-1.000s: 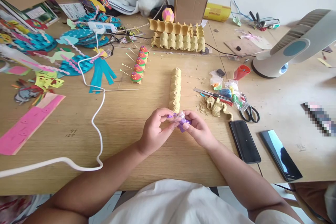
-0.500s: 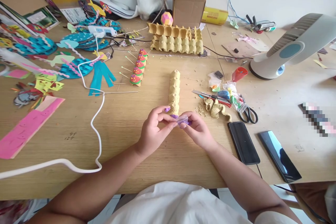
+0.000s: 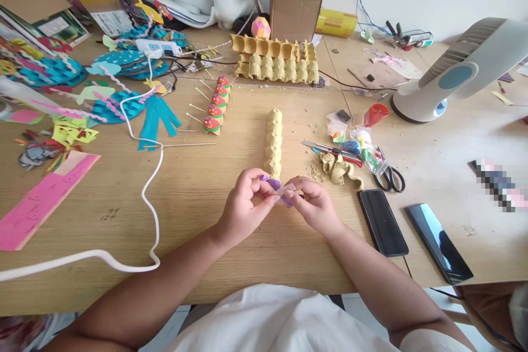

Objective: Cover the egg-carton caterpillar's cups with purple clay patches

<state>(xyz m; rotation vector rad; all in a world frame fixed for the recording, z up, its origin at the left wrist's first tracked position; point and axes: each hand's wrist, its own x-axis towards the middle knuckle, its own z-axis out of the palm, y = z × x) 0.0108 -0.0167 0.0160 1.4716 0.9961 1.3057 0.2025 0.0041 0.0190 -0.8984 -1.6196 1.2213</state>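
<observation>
- Left hand (image 3: pixel 243 206) and right hand (image 3: pixel 314 208) meet over the near middle of the light wooden table (image 3: pixel 206 198), fingertips closed together on one small item
- Item held: a small purple lump wrapped in clear plastic film (image 3: pixel 279 190), pinched from both sides, lifted just off the table; the exact material cannot be told
- Directly beyond the hands, nearly touching them, lies a long strip of beige egg-carton cups (image 3: pixel 274 142), running away from the person
- To the right of the strip: a heap of torn beige carton scraps (image 3: pixel 340 168), a utility knife with a grey blade (image 3: pixel 325 148), black-handled scissors (image 3: pixel 390 177) and two dark phones (image 3: pixel 383 222), the nearer just beside the right wrist
- Further left, well apart, stands a row of painted red-and-green carton cups with pins (image 3: pixel 216 104)
- Judgement: the step in hand is working the wrap off, or open around, the purple lump
- Next move calls for a steady pinch on one side while the other fingers draw the film away, without dropping the lump
</observation>
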